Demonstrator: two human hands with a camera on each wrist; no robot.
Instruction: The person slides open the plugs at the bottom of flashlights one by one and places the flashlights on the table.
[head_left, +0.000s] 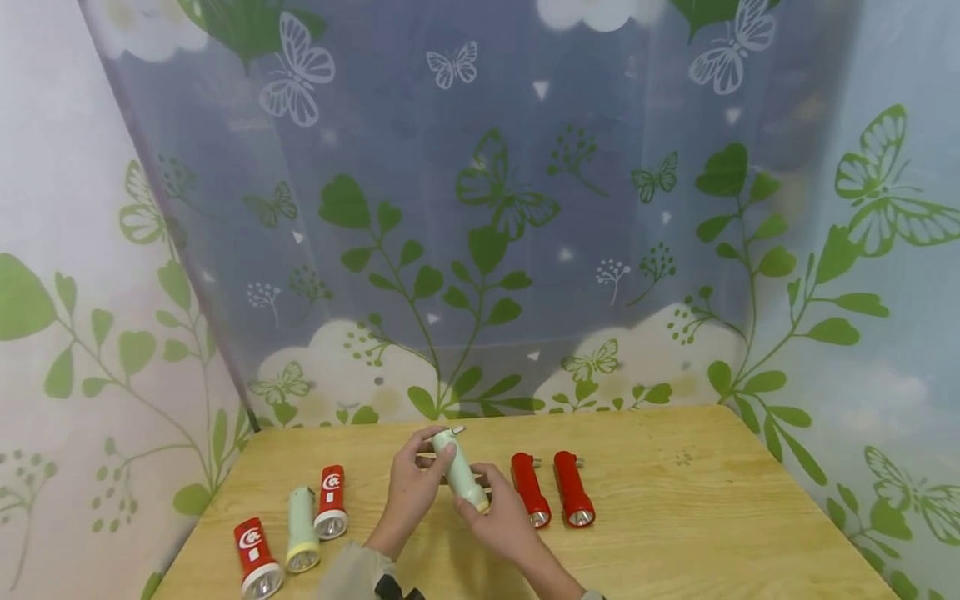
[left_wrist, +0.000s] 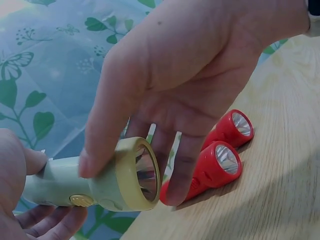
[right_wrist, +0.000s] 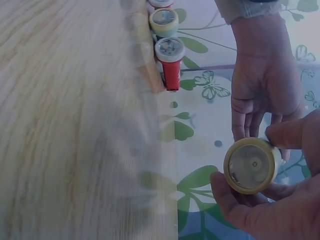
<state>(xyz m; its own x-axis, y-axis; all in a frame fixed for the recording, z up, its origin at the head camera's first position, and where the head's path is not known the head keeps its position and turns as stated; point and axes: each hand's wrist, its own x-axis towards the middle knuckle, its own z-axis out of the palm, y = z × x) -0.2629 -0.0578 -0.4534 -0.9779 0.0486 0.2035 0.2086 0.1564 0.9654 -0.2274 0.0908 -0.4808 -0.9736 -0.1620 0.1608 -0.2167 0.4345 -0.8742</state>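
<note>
Head view, fingers [head_left: 423, 435] curled, gripping flashlight [head_left: 461, 475] (green)

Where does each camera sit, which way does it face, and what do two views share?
Head: on the head, looking forward and down at the table; left hand, right hand and sleeve show.
Left wrist: on that wrist, looking past the held torch towards two red torches; both hands show.
Right wrist: on that wrist, facing the held torch's lens, three torches beyond; both hands show.
Shared: both wrist views show the yellow rim.
</note>
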